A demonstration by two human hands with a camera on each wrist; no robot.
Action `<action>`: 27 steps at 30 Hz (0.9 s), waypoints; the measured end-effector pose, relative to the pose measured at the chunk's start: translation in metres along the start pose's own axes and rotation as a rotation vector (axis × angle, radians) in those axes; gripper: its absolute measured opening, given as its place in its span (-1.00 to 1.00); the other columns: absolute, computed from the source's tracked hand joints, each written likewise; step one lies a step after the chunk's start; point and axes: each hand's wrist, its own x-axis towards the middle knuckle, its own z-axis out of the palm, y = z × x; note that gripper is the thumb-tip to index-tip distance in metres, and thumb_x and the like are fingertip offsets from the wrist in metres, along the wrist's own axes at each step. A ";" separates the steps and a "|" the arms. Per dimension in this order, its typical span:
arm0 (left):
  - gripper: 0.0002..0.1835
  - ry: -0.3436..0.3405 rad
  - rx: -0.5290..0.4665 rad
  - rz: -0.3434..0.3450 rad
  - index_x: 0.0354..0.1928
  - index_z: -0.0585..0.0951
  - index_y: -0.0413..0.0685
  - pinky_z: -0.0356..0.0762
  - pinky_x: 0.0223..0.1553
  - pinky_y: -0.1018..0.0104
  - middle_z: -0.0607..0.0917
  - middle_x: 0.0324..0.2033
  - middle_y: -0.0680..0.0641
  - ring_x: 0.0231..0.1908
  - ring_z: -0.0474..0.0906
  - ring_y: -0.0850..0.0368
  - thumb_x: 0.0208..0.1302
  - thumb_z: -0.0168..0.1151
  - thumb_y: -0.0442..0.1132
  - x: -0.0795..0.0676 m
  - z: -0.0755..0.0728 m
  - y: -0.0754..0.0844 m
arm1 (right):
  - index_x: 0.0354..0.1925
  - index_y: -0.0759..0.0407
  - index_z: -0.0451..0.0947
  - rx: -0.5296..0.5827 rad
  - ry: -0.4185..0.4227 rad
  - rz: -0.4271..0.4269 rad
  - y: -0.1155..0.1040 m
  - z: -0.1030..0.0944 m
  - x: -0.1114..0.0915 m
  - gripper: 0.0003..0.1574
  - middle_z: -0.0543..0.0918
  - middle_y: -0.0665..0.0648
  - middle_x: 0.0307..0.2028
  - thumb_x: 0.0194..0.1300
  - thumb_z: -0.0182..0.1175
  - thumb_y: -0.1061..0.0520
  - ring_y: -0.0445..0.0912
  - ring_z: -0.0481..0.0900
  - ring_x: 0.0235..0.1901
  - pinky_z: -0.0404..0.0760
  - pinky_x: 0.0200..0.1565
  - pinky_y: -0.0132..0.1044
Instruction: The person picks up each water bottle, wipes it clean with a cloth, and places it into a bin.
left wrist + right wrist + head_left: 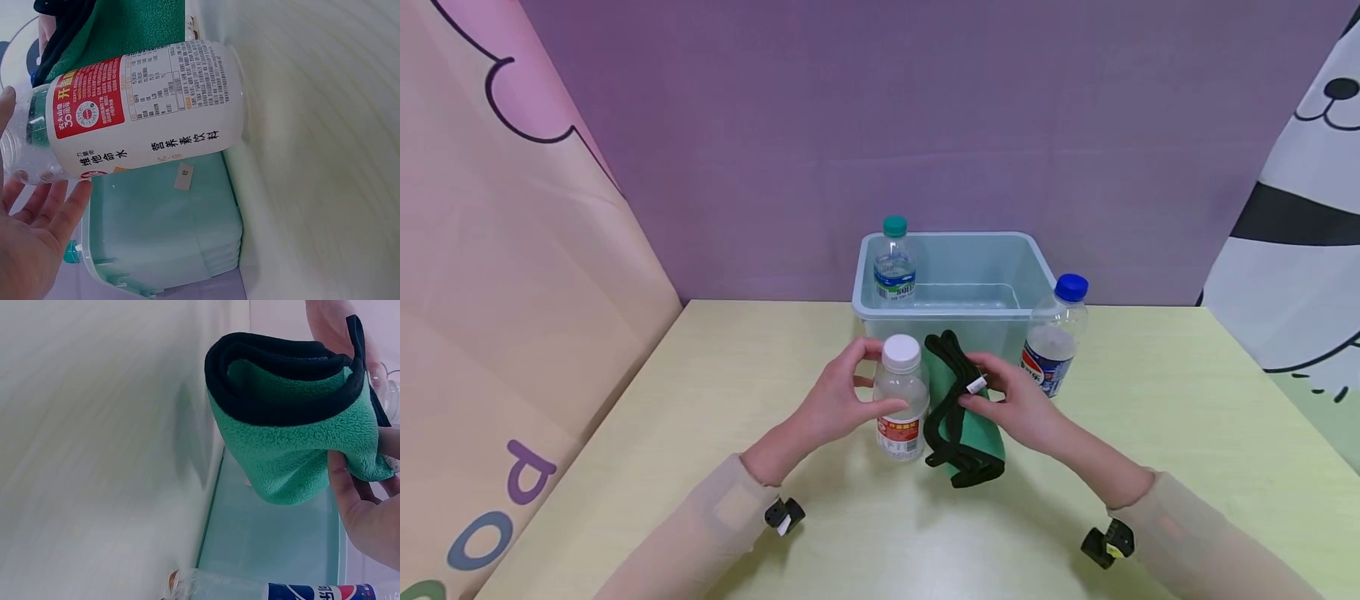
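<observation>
Green towel [281, 444] — rough, fuzzy cloth; white-capped bottle [140, 115] — smooth plastic; bin [955, 313], smooth plastic.

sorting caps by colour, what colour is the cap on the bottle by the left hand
White; the cap shows best in the head view.

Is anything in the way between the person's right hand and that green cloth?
Nothing visible: the right hand pinches the green cloth directly. The white-capped bottle is on the cloth's other side, at the left hand.
</observation>
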 end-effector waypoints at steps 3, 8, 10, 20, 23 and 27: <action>-0.29 -0.005 0.006 0.005 0.15 0.35 -0.17 0.63 -0.11 0.10 0.54 0.04 -0.10 0.05 0.46 -0.01 -0.02 0.55 -0.32 0.002 0.000 -0.001 | 0.19 0.46 0.36 0.000 -0.002 -0.001 0.001 -0.002 -0.001 -0.42 0.58 0.33 -0.04 0.23 0.27 0.39 0.22 0.61 -0.04 0.62 -0.03 -0.03; -0.23 -0.023 0.002 0.002 0.18 0.33 -0.14 0.61 -0.07 0.08 0.53 0.05 -0.08 0.07 0.43 0.00 -0.05 0.57 -0.29 0.004 0.001 -0.002 | 0.19 0.46 0.36 -0.011 -0.005 -0.004 0.001 -0.004 -0.003 -0.42 0.59 0.31 -0.07 0.22 0.28 0.38 0.21 0.63 -0.05 0.61 -0.03 0.00; -0.19 -0.038 -0.004 0.002 0.21 0.31 -0.15 0.59 -0.04 0.04 0.52 0.07 -0.10 0.10 0.42 -0.02 -0.07 0.58 -0.29 0.004 0.000 -0.002 | 0.19 0.46 0.37 -0.016 -0.002 -0.006 0.000 -0.006 -0.004 -0.42 0.60 0.31 -0.07 0.22 0.28 0.39 0.22 0.63 -0.06 0.61 -0.03 0.03; -0.25 -0.223 -0.130 -0.033 0.37 0.27 -0.16 0.37 0.22 -0.01 0.43 0.25 -0.12 0.27 0.30 -0.04 0.16 0.39 -0.34 0.008 -0.018 0.002 | 0.18 0.46 0.38 -0.014 0.011 -0.014 0.000 -0.014 -0.008 -0.42 0.59 0.30 -0.08 0.20 0.28 0.42 0.22 0.62 -0.05 0.62 -0.04 -0.04; -0.30 -0.268 -0.154 -0.011 0.39 0.25 -0.23 0.33 0.24 -0.03 0.40 0.28 -0.18 0.29 0.29 -0.09 0.24 0.31 -0.37 0.009 -0.023 0.001 | 0.17 0.47 0.38 -0.024 0.023 -0.023 0.001 -0.016 -0.010 -0.41 0.58 0.30 -0.09 0.18 0.28 0.44 0.22 0.62 -0.05 0.63 -0.05 -0.06; -0.34 -0.276 -0.147 -0.001 0.36 0.28 -0.29 0.38 0.21 -0.04 0.43 0.25 -0.22 0.26 0.33 -0.13 0.24 0.29 -0.39 0.009 -0.026 0.001 | 0.17 0.45 0.38 -0.009 0.014 -0.025 0.002 -0.017 -0.011 -0.42 0.57 0.30 -0.10 0.17 0.27 0.47 0.23 0.63 -0.06 0.64 -0.08 -0.07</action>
